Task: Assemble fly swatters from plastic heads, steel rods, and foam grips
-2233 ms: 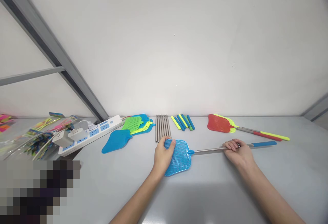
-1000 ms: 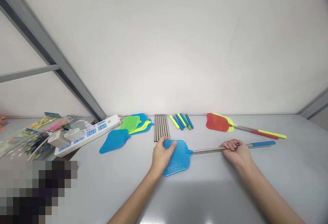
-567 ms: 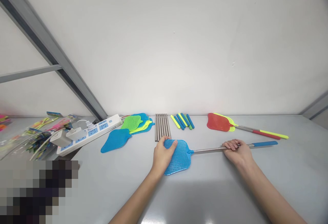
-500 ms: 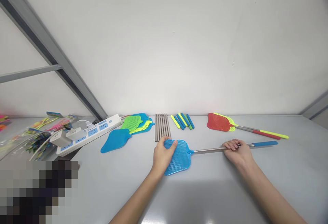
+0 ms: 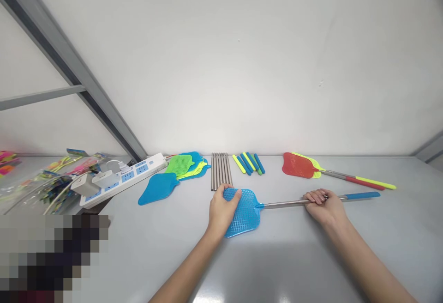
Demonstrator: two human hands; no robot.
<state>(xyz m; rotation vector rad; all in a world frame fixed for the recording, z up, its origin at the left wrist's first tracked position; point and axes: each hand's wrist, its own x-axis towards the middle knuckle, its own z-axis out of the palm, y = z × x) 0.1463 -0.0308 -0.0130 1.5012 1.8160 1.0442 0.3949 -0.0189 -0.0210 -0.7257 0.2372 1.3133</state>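
A blue fly swatter [image 5: 246, 214] with a metal rod and a blue grip lies crosswise in front of me, its head to the left. My left hand [image 5: 223, 208] is closed on the far left edge of the mesh head, thumb on top. Around the metal rod, just short of the blue grip [image 5: 362, 196], the fingers of my right hand [image 5: 324, 205] are wrapped. Behind my left hand stands a row of metal rods [image 5: 220, 171] lying side by side. Several coloured grip sleeves [image 5: 248, 163] lie to their right.
Loose swatter heads [image 5: 159, 187] in blue, green and yellow lie left of the rods. A red swatter [image 5: 299, 165] overlaps a yellow one at back right. A white power strip [image 5: 126, 178] with plugs and bagged items [image 5: 58, 185] sits at the left, before the wall.
Both hands keep the same hold on the blue fly swatter. The whole view has shifted slightly, with things appearing a little farther right.
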